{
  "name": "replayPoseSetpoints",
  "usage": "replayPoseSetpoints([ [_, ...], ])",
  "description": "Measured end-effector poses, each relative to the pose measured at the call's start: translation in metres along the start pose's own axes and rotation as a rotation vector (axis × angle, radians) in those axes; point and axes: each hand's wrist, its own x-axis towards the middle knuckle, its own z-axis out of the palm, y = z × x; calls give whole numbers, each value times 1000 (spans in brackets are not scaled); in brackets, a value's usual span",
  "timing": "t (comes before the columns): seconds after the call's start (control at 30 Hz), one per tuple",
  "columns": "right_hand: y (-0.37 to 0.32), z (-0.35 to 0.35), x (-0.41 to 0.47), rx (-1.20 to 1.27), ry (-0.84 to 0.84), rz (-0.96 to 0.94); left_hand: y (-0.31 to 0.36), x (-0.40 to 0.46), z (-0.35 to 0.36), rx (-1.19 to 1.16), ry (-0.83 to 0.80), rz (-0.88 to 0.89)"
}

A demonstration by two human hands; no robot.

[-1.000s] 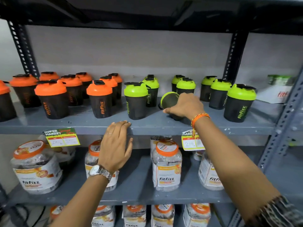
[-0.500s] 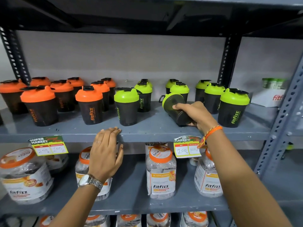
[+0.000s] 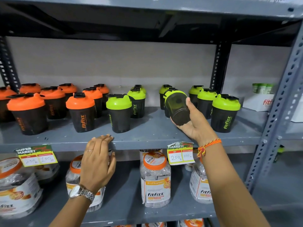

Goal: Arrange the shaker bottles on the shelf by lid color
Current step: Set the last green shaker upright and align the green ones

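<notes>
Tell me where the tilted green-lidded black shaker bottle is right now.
The green-lidded black shaker bottle is in the right hand, tipped base-forward above the grey metal shelf, right of centre among the standing green-lidded bottles.

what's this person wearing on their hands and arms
Both forearms are bare, with no sleeves in view. The left hand has a thin ring on one finger and a silver metal-link wristwatch with a pale dial at the wrist. The right hand wears no ring that shows; its wrist carries a braided orange thread bracelet with a knotted, yellow-flecked tail.

Grey metal shelf [image 3: 147,138], orange-lidded shakers [image 3: 80,112], green-lidded shakers [image 3: 224,113]
</notes>
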Motion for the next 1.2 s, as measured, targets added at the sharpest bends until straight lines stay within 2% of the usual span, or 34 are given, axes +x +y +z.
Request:
replayPoseSetpoints([
  [0.13, 0, -5, 1, 37, -16, -69, 0, -1, 0, -1, -8, -1],
  [0.2, 4, -10, 4, -62, -13, -166, -1, -1, -1, 0, -8, 2],
  [0.27, 9, -13, 4, -311, 103, -310, 0, 0, -1, -5, -3, 12],
  [0.37, 17, -18, 4, -848, 360, -495, 1, 0, -1, -6, 9, 22],
  [0.43, 19, -17, 0, -1047, 408, -568, 1, -1, -1, -9, 8, 20],
  [0.5, 21, -16, 0, -1139, 420, -604, 1, -1, 0, -18, 2, 15],
  [0.73, 27, -14, 4, -1158, 439, -621, 6, -1, -8, -73, 7, -13],
  [0.87, 21, -21, 5, -1129, 327, -552, 17, 19, -28, -178, 12, -179],
  [0.93, 13, -28, 6, -1043, 212, -466, 14, 38, -34, -196, -50, -260],
  [1.1, 4, -49, 22, -957, -38, -300, -1, 95, -32, -353, -387, -423],
  [1.2, 2, -54, 21, -887, -114, -283, -4, 109, -25, -503, -446, -441],
])
